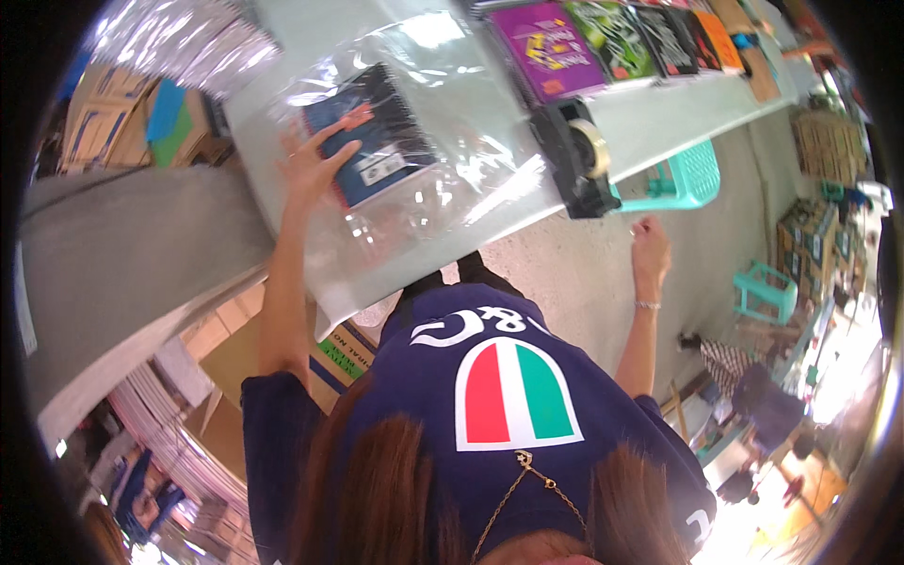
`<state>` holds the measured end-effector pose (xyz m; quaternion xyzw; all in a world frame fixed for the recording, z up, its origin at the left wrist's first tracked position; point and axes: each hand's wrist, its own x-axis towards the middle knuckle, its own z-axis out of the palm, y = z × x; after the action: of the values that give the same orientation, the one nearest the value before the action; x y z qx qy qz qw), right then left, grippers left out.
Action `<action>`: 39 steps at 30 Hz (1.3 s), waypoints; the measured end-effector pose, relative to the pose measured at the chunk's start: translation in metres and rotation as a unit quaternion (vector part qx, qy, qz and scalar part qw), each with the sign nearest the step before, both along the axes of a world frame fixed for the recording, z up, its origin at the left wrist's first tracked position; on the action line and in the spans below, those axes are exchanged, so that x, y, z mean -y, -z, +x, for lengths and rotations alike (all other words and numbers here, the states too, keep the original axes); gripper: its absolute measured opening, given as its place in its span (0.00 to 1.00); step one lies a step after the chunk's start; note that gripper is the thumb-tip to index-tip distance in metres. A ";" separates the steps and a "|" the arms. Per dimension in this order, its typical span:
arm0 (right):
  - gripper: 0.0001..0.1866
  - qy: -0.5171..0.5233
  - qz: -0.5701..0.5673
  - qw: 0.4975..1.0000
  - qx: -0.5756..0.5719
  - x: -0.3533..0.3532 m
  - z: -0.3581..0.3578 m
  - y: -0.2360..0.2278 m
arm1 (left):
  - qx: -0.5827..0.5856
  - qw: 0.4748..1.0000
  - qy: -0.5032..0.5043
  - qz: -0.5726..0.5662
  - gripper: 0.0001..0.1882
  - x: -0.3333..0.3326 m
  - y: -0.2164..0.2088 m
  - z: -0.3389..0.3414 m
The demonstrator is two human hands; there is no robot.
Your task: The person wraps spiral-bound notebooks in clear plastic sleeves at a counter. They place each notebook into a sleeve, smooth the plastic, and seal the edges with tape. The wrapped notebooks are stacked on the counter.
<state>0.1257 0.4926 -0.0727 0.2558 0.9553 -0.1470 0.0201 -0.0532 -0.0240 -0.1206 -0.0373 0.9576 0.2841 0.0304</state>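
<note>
A dark blue spiral notebook [384, 132] lies tilted on the pale table [273, 56], with clear plastic film [466, 141] over and around it. My left hand [315, 165] rests on the notebook's left edge, fingers spread, and appears to press the film. Off the table's front edge, my right hand [652, 250] is in the air with its fingers closed. Whatever it may hold is too small to make out. Closest to it stands a black tape dispenser [560, 141] with a roll of tape [591, 148], at the table's edge.
Several spiral notebooks with purple [549, 52], green, black and orange covers lie at the far right of the table. Shiny plastic packs [188, 42] are heaped at far left, above cardboard boxes [99, 118]. A turquoise stool [692, 177] stands partly under the table; another [765, 292] is farther right.
</note>
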 end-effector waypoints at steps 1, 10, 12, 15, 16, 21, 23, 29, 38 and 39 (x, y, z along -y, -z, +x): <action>0.08 -0.021 -0.048 0.998 -0.035 0.021 -0.015 -0.023 | -0.004 1.000 -0.008 -0.005 0.29 0.001 -0.001 0.003; 0.11 -0.398 -0.417 0.817 -0.033 0.271 -0.201 -0.010 | -0.013 1.000 0.002 -0.023 0.33 -0.004 -0.010 0.000; 0.11 -0.461 -0.346 0.816 -0.030 0.303 -0.233 0.001 | -0.001 0.999 0.010 -0.035 0.33 -0.004 -0.013 -0.001; 0.13 -0.527 -0.264 0.807 0.022 0.329 -0.264 0.010 | 0.009 0.999 0.008 -0.040 0.35 -0.001 -0.009 -0.002; 0.14 -0.544 -0.241 0.802 0.049 0.334 -0.270 0.011 | 0.013 0.999 0.004 -0.033 0.35 0.000 -0.007 -0.001; 0.15 -0.553 -0.237 0.793 0.096 0.344 -0.279 0.020 | -0.025 0.998 -0.001 -0.052 0.34 -0.008 -0.001 0.010; 0.17 -0.541 -0.273 0.784 0.136 0.344 -0.283 0.015 | -0.100 0.990 0.008 -0.103 0.29 -0.023 -0.006 0.026; 0.21 -0.544 -0.102 0.832 0.043 0.332 -0.275 0.004 | -0.145 0.960 -0.035 -0.238 0.29 -0.047 0.014 0.056; 0.30 -0.312 -0.379 0.857 -0.159 0.290 -0.259 0.090 | -0.034 0.923 -0.249 0.290 0.41 -0.021 0.055 -0.009; 0.32 -0.292 -0.416 0.855 -0.099 0.294 -0.259 0.089 | -0.030 0.865 -0.272 0.420 0.38 -0.025 0.051 -0.011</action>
<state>-0.1331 0.1984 -0.1614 -0.0833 0.8328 -0.5426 0.0716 -0.0638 0.0005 -0.1715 -0.2718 0.6996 0.6577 -0.0640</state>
